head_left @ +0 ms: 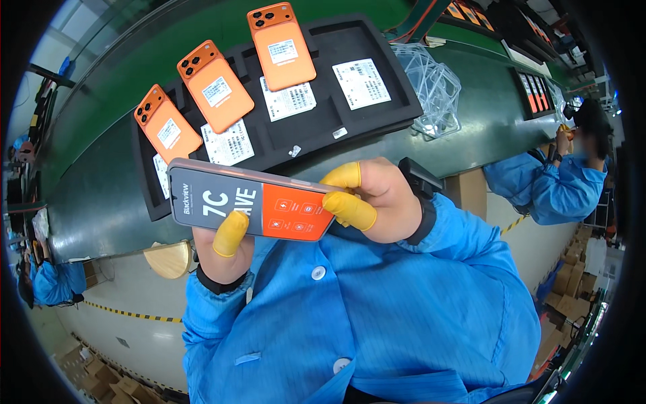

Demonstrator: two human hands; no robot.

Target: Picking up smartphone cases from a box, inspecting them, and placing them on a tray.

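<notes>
Both my hands hold one smartphone (252, 202) level in front of my chest, its front covered by a grey and orange printed film. My left hand (225, 249) grips its lower left edge, a yellow finger cot on the thumb. On the right end, my right hand (377, 198) pinches the corner with yellow-cotted fingers. Beyond the phone lies a black foam tray (306, 138). Three orange phones rest in it, backs up: a left one (168, 128), a middle one (215, 86) and a right one (281, 46). White label sheets (362, 83) lie in its compartments.
A heap of clear plastic frames (431, 91) sits right of the tray on the green bench (87, 202). Another black tray (535, 94) with phones stands farther right. A co-worker in blue (555, 178) sits there. A wooden stool (168, 260) stands below the bench edge.
</notes>
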